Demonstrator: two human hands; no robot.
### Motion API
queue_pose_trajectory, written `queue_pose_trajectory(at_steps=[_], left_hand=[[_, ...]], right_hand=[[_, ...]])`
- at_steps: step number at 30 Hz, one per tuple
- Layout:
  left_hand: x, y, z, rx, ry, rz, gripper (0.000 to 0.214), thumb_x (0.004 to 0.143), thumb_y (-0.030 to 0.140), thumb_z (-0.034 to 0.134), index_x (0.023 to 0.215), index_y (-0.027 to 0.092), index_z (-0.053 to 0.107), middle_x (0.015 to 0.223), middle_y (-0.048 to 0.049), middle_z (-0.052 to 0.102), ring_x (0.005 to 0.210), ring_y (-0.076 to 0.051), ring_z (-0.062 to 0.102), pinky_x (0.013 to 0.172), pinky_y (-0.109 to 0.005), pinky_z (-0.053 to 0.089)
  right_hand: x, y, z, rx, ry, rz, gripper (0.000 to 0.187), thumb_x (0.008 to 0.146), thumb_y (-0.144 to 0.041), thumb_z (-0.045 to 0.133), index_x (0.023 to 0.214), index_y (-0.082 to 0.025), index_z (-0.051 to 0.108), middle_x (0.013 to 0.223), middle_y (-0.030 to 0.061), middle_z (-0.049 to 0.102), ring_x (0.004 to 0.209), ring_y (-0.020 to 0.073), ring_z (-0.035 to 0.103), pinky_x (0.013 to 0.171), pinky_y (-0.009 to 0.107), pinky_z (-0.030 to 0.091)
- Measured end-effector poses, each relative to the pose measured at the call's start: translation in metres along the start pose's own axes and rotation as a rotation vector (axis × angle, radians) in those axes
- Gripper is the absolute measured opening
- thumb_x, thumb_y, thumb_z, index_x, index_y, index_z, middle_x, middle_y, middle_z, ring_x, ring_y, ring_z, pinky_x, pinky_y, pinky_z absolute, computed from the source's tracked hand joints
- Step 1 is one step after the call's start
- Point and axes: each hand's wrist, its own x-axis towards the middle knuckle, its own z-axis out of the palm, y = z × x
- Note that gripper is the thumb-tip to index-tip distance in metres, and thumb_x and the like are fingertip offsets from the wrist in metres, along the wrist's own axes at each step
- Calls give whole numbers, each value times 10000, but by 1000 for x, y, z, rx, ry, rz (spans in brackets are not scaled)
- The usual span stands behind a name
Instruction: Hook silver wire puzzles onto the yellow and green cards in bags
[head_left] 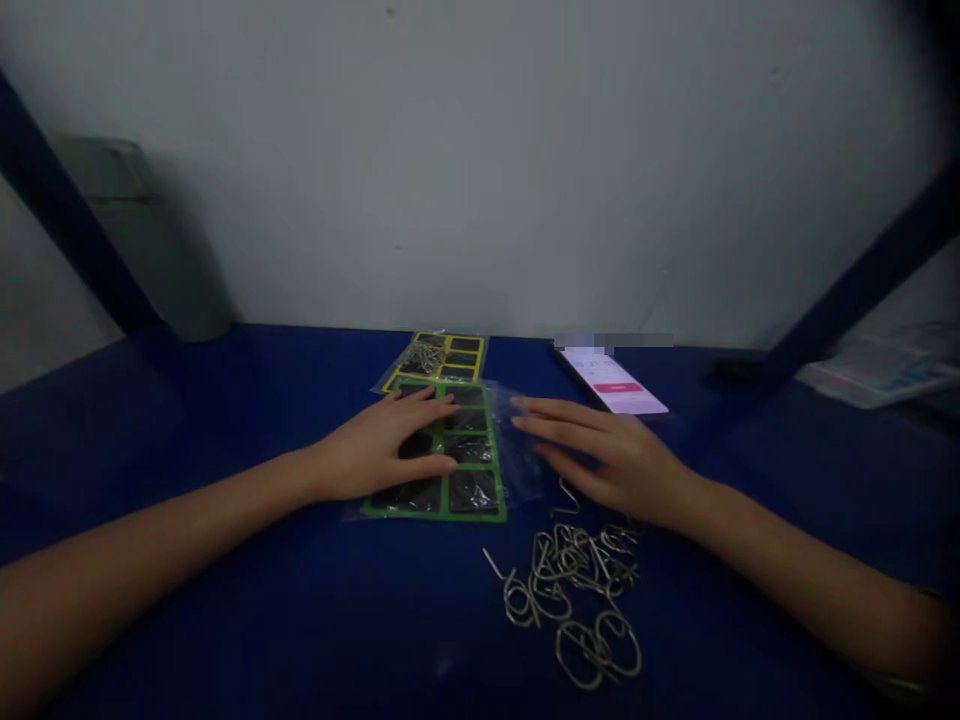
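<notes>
Work in hand, as I judge it: settling or smoothing a flat pack, a green-framed sheet of black rectangular panels (474,490) in glossy clear plastic. It lies on the dark blue tabletop (300,610), in front of the person, mostly under the left hand (386,440). A loose margin of transparent film (517,465) extends from its right side.

Next move, by my reading, calls for light left-hand pressure against sliding and a fine right-hand pinch at the thin film.

Left hand: palm down, fingers spread and extended across the panels, thumb apart, nothing grasped. Forearm comes in low from the left.

Right hand (622,455): palm down, fingers long, slightly parted, pointing left toward the film. No hold seen; whether the fingertips touch the film or hover over it, cannot tell. Forearm slants in from the lower right.

Nearby: tangled heap of bent, silvery metal wire pieces (581,575), just below the right hand. Beyond the green pack, a yellow-framed, black-panelled pack (463,360) with small silvery pieces; farther right, a lit smartphone (619,388).
</notes>
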Motion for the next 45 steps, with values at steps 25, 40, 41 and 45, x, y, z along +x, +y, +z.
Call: queue_pose_trajectory(at_steps=[25,40,41,45], left_hand=[[0,-5,-1,-13,-37,18,494,867,471,326,1290,222,286,1363,-35,294,1265,-202,213,1015,-385,238],[0,-6,0,-3,-44,18,498,866,471,326,1295,221,276,1363,-39,292,1267,-196,209,1018,-384,234],[0,-6,0,-4,-41,20,496,866,470,327,1294,223,279,1363,-39,294,1266,-198,211,1017,-386,236],[0,-7,1,-3,-28,29,503,862,471,338,1294,219,279,1357,-42,305,1264,-202,216,1013,-386,243]], right_hand=[[-2,15,-18,292,-405,316,215,773,-246,520,975,-204,582,933,31,602,751,130,542,675,271,451],[-8,19,-14,202,-313,445,312,749,-278,539,1056,-225,553,966,36,606,743,144,549,642,290,460],[-7,19,-14,210,-313,458,306,748,-277,542,1049,-222,557,951,35,608,731,141,549,626,284,458],[-5,16,-13,213,-307,472,286,747,-258,543,1029,-218,572,865,31,611,706,137,543,591,269,445]])
